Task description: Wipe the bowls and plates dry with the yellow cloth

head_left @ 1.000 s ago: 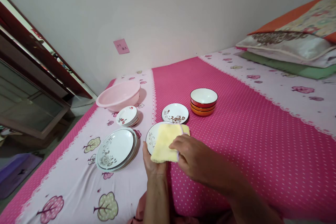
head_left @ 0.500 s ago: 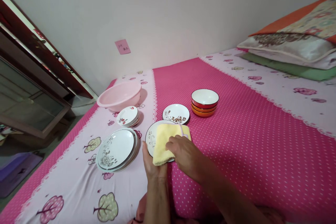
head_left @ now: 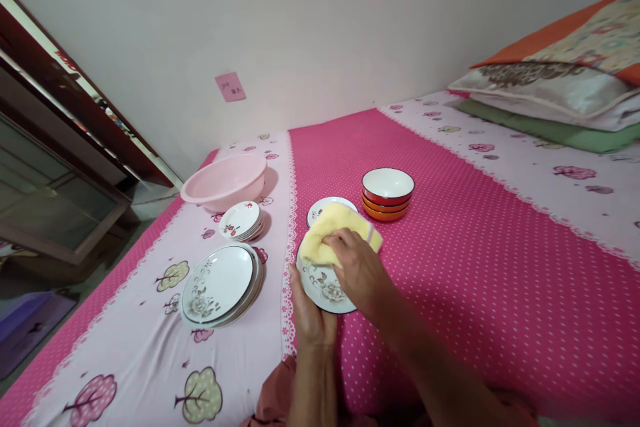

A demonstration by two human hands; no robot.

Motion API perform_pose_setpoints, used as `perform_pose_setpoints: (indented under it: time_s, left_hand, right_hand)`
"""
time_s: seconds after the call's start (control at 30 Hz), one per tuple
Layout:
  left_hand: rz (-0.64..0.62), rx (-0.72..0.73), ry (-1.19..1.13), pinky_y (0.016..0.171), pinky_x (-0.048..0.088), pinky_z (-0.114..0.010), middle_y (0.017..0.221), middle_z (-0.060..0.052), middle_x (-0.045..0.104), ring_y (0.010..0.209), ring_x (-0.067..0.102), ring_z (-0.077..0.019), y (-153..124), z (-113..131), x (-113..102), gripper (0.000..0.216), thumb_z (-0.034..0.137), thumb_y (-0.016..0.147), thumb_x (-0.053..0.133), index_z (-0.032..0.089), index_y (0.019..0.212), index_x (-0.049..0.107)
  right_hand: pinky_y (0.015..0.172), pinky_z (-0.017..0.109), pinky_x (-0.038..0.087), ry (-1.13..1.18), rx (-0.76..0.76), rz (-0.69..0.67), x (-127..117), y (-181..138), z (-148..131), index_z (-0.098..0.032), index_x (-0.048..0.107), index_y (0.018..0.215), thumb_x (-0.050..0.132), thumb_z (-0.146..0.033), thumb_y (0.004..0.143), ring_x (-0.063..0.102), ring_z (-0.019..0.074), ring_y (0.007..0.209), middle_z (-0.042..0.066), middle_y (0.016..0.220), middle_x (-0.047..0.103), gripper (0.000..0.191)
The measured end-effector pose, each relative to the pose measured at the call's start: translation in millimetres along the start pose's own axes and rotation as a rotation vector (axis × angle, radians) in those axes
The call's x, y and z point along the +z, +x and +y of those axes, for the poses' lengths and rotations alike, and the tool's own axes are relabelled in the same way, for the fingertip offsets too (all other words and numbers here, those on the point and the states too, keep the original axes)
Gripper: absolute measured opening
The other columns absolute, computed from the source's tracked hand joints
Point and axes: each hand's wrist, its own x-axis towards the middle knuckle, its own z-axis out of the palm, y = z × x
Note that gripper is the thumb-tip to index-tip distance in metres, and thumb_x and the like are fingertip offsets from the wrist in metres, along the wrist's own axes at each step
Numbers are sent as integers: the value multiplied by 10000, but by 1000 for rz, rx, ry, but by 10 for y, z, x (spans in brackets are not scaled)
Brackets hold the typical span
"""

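Left hand (head_left: 311, 321) is clamped on the plate (head_left: 325, 290) at its near-left rim; right hand (head_left: 361, 270), clamped on the cloth (head_left: 333, 219), sits over the plate's right side, cloth covering its far part.

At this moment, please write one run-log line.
left hand: holds flowered plate | right hand: holds yellow cloth against it | beyond: stacked bowls, pink basin

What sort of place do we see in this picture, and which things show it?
Probably a bedroom in a home: a pink bedspread covers a broad, bed-like surface against the wall, and pillows are piled at the right, though the left hand holds a plate here.
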Motion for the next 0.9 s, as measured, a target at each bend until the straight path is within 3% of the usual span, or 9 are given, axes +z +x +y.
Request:
perform_pose_setpoints:
  time_s: [0.17, 0.3, 0.4, 0.5, 0.63, 0.7, 0.77, 0.9]
  left_hand:
    - [20, 56, 17, 1071, 552, -417, 1377, -148, 717, 1291, 663, -302, 53, 80, -56, 612, 583, 1057, 390, 176, 1446, 632]
    - [74, 120, 38, 1004, 590, -423, 1367, -155, 720, 1197, 715, -306, 89, 190, -99, 622, 588, 1052, 396, 189, 1487, 591]
    - [59, 74, 11, 996, 591, -413, 1263, -173, 763, 1103, 753, -307, 68, 271, -139, 634, 595, 1039, 425, 139, 1418, 650]
    - [-34, -52, -13, 946, 610, -390, 1038, -163, 810, 943, 786, -279, 38, 308, -189, 638, 597, 1047, 410, 84, 1162, 771]
    - [-91, -3, -8, 818, 619, -273, 860, -53, 793, 835, 774, -176, 50, 245, -200, 458, 312, 1097, 396, 143, 928, 787]
    - [-71, 26, -22, 825, 610, -243, 902, -40, 794, 873, 769, -154, 63, 186, -165, 438, 258, 1097, 381, 163, 953, 784]
    - [-47, 19, -52, 896, 604, -267, 1024, -54, 802, 976, 764, -165, 64, 135, -111, 433, 323, 1105, 376, 173, 1059, 779]
    - [-11, -21, -65, 1024, 562, -322, 1214, -89, 785, 1149, 727, -206, 38, 90, -25, 427, 381, 1094, 397, 183, 1278, 727]
  right_hand:
    - [917, 410, 509, -224, 130, -204, -103, -16, 69, -164, 661, 1020, 550, 9, 862, 624, 306, 1065, 144, 1118, 678, 260]
    - [905, 398, 501, -141, -21, -283, -55, -185, 48, -175, 654, 940, 507, 14, 857, 628, 276, 1010, 119, 1031, 697, 253]
    - [928, 399, 491, 78, -175, -251, 48, -282, 1, -176, 652, 993, 486, 9, 846, 613, 256, 1016, 98, 1036, 689, 289]
    - [875, 380, 491, 250, -191, -251, 144, -255, -102, -183, 664, 965, 517, 12, 796, 614, 245, 972, 69, 994, 674, 297]
    - [872, 345, 497, 456, -95, -148, 225, -125, -269, -191, 692, 975, 551, 39, 783, 636, 230, 975, 46, 984, 682, 331]
    - [908, 347, 502, 483, -77, -39, 247, -82, -310, -181, 697, 1030, 544, 42, 810, 638, 236, 1014, 65, 1023, 689, 349]
    - [958, 372, 493, 421, -109, 64, 250, -62, -299, -168, 690, 1097, 525, 24, 857, 625, 255, 1072, 93, 1090, 692, 348]
    - [1006, 432, 442, 157, -153, 134, 180, -40, -151, -189, 657, 1211, 473, 18, 894, 596, 290, 1176, 112, 1246, 687, 421]
